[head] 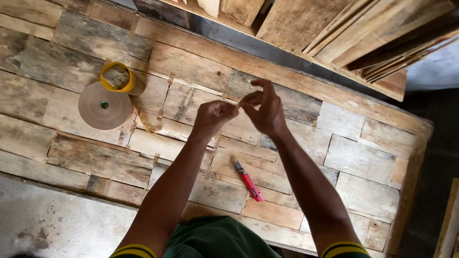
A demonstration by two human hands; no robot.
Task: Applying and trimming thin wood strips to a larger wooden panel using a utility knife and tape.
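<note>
Both hands, left [213,118] and right [266,111], pinch a thin strip of brown paper tape [237,106] between them above the patchwork wooden veneer surface [363,153]. A red utility knife [249,181] lies below; a flat brown tape roll [104,105] sits well left.

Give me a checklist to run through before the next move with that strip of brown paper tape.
1. Both hands on the strip: left hand and right hand pinch it between them. Ok.
2. Strip running back to the flat brown tape roll: a loop trails toward it, the link itself unclear. Cannot tell.
3. Red utility knife within reach on the patchwork of wooden veneer pieces, untouched. Ok.
4. Knife blade retracted: too small to see. Cannot tell.
5. Yellow-rimmed cup upright beside the roll. Ok.
</note>
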